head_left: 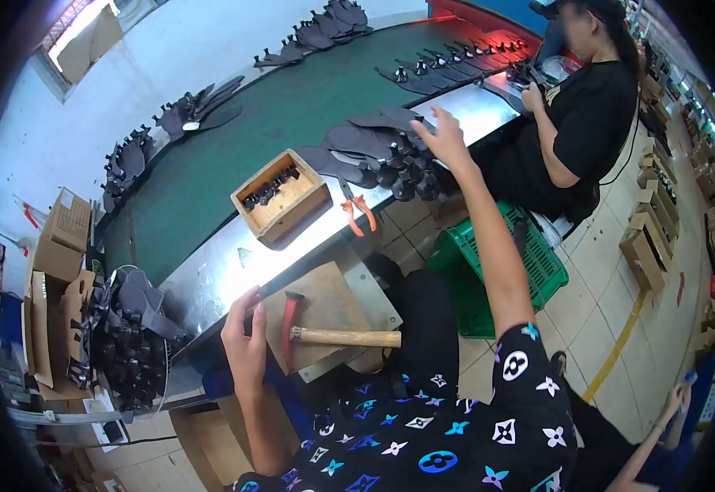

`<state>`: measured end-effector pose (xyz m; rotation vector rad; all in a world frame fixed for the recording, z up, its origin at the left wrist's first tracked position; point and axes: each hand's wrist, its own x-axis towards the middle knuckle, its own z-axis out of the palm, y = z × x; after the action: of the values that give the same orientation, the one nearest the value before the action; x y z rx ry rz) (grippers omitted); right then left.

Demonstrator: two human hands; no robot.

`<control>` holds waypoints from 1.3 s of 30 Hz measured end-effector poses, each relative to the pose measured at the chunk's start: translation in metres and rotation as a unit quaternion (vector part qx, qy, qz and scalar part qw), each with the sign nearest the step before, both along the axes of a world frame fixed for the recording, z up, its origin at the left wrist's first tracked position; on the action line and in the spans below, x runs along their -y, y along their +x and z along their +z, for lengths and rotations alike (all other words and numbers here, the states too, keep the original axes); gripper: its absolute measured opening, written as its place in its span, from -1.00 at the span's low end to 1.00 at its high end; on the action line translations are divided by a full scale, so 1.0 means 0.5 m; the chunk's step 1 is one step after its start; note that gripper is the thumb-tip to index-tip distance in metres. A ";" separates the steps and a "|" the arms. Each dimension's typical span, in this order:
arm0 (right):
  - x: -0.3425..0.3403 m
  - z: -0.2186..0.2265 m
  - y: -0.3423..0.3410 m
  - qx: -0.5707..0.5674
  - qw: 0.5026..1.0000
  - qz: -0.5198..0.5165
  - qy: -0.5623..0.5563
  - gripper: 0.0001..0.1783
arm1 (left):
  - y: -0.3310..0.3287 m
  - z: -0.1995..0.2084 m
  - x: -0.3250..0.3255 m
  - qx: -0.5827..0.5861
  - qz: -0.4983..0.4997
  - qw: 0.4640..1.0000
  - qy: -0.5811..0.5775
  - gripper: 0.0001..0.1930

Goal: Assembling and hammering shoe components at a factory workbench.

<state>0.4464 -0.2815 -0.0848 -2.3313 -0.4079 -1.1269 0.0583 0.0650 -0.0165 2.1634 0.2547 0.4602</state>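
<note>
My right hand (pixel 443 138) reaches out with its fingers apart, empty, at the far edge of a heap of dark grey shoe soles (pixel 361 141) with black heels. Whether a fingertip touches a sole I cannot tell. My left hand (pixel 245 338) is raised with its fingers stretched out, holding nothing, beside the board on the bench. On that board (pixel 337 295) lies a hammer (pixel 345 337) with a red and dark head and a wooden handle. Orange-handled pliers (pixel 357 211) rest at the bench edge, between the soles and a wooden box (pixel 292 217) of small black heel parts.
A green conveyor belt (pixel 267 123) carries more soles along the wall and at the far end. A person in black (pixel 595 115) works at the right. Below my right arm stands a green crate (pixel 537 262). A basket of black heels (pixel 136 353) is at the left.
</note>
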 end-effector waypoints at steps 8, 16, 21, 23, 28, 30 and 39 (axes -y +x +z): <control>-0.339 0.202 -0.225 -0.368 0.577 0.424 0.593 -0.89 | 0.021 0.054 0.048 0.119 0.075 0.965 0.221 -0.58; -0.325 0.162 -0.665 -0.252 0.819 0.453 0.247 -0.31 | 0.034 0.042 0.054 0.234 0.166 0.958 -0.027 -0.79; -0.285 -0.062 -0.716 -0.202 0.951 0.192 -0.132 -0.05 | -0.100 0.131 0.001 0.201 0.156 0.966 -0.053 -0.11; -0.214 -0.043 -0.707 -0.431 0.857 0.195 -0.202 -0.26 | -0.086 0.092 0.017 0.188 0.064 0.968 -0.157 -0.27; -0.075 -0.098 -0.724 -0.370 0.919 0.134 0.029 -0.37 | -0.025 -0.195 0.000 0.061 0.008 0.996 0.067 -0.25; -0.022 -0.084 -0.746 -0.387 0.909 0.112 0.112 -0.39 | -0.004 -0.291 0.005 0.010 0.040 0.945 0.325 -0.20; -0.061 0.016 -0.753 -0.379 0.857 0.115 0.329 -0.78 | 0.328 -0.079 -0.109 0.029 -0.064 0.972 0.226 -0.66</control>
<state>0.0700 -0.2509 -0.0766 -1.8307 0.0156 -0.1162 0.2223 0.1194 -0.0558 2.5853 -0.0304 0.5470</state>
